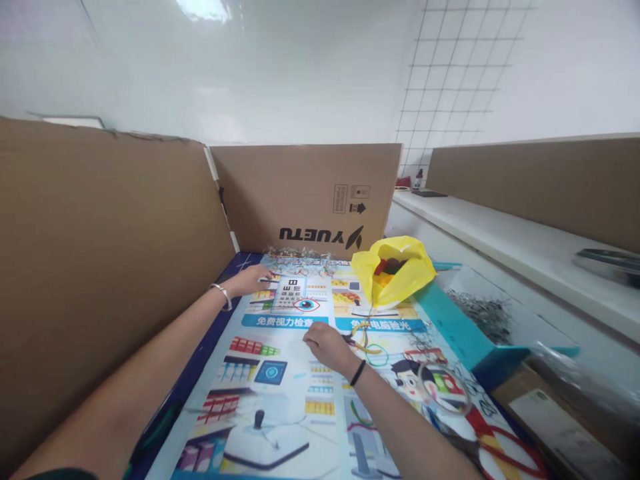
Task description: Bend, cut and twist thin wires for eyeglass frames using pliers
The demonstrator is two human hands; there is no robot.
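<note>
My left hand (254, 279) is at the far left of the printed poster (300, 373), beside a heap of thin wire pieces (300, 253). Its fingers curl together at the tips; what they hold, if anything, is too small to make out. Nearer me, my right hand (327, 345) is above the poster's middle with thumb and fingers pinched. Anything between those fingertips cannot be made out. Just right of that hand lie pliers with yellow handles (367, 348), and a loop of green wire (381, 355) is next to them.
An open yellow bag (373, 267) with red and orange things inside stands at the back right. Cardboard panels (300, 187) wall the back and left. On the right are a teal box (455, 327), a roll of clear tape (445, 388) and coils of red wire (510, 450).
</note>
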